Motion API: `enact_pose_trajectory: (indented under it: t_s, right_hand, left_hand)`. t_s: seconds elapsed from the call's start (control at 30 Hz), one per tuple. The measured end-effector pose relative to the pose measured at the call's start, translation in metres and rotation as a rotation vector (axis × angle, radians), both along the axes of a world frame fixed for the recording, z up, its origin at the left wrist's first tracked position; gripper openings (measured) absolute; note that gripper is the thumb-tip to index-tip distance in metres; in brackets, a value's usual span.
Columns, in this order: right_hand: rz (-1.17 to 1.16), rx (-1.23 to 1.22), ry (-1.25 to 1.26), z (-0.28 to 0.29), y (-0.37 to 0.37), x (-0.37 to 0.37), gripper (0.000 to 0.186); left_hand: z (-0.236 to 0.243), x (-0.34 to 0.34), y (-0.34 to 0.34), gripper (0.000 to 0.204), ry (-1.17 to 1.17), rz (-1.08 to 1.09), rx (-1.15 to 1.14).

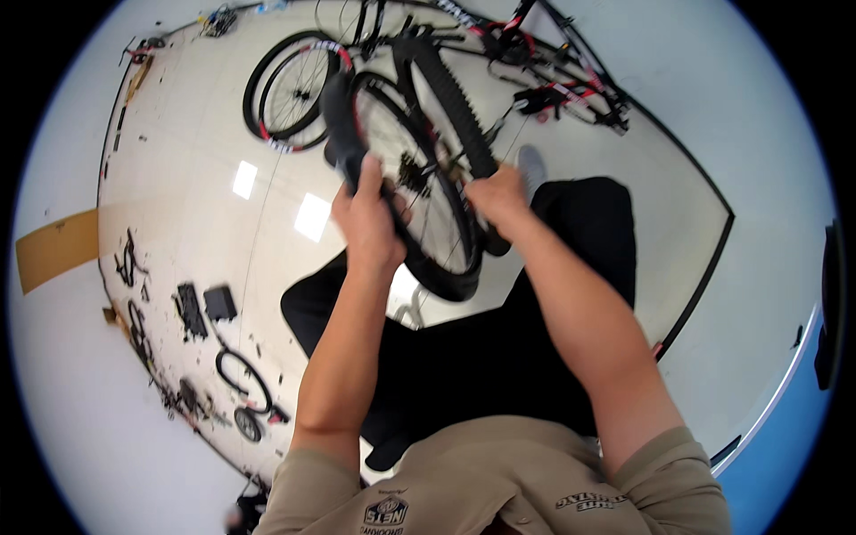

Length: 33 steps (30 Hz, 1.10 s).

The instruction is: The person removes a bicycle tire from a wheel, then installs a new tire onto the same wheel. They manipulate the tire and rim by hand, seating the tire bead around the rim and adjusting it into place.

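Observation:
My right hand (501,198) is closed round a black knobby bicycle tyre (446,98), which rises away from me. My left hand (367,218) grips a smooth black curved band (343,125), blurred by motion; whether it is part of the same tyre I cannot tell. Between and beyond my hands is a spoked bicycle wheel (455,283) with a dark cog cluster (413,174) near its middle. The lower edge of that wheel lies between my knees, and my hands and the black band cover parts of it.
Another wheel (292,144) with red and white rim markings lies beyond, to the left. A black and red bicycle frame (571,89) is at the far right. Along the left lie a black box (219,303), curved parts (242,374) and a cardboard sheet (58,250). A grey shoe (531,165) shows ahead.

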State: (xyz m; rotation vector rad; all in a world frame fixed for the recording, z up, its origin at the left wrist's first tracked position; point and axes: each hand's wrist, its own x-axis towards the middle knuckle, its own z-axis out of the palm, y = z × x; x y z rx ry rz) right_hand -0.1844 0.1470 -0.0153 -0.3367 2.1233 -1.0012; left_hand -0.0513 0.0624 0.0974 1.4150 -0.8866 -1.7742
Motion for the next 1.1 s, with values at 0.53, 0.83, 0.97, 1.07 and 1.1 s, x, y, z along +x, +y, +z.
enact_pose_trajectory:
  t_s: [0.53, 0.83, 0.97, 1.07, 1.1]
  right_hand:
    - [0.214, -0.133, 0.375, 0.06, -0.104, -0.175, 0.037]
    - [0.033, -0.091, 0.736, -0.002, -0.085, -0.214, 0.055]
    - [-0.161, -0.159, -0.19, -0.009, -0.058, -0.118, 0.034]
    - [-0.264, -0.135, -0.544, 0.005, -0.055, -0.074, 0.025]
    - [-0.227, -0.128, -0.432, -0.005, -0.055, -0.07, 0.026]
  left_hand:
    - [-0.018, 0.038, 0.005, 0.024, -0.017, 0.047, -0.061]
    - [-0.004, 0.026, -0.001, 0.026, 0.016, 0.07, 0.073]
    - [0.023, 0.022, -0.004, 0.033, 0.024, -0.014, 0.074]
    - [0.062, 0.025, -0.006, 0.033, -0.025, -0.082, 0.027]
    - [0.079, 0.028, -0.007, 0.034, -0.028, -0.115, 0.007]
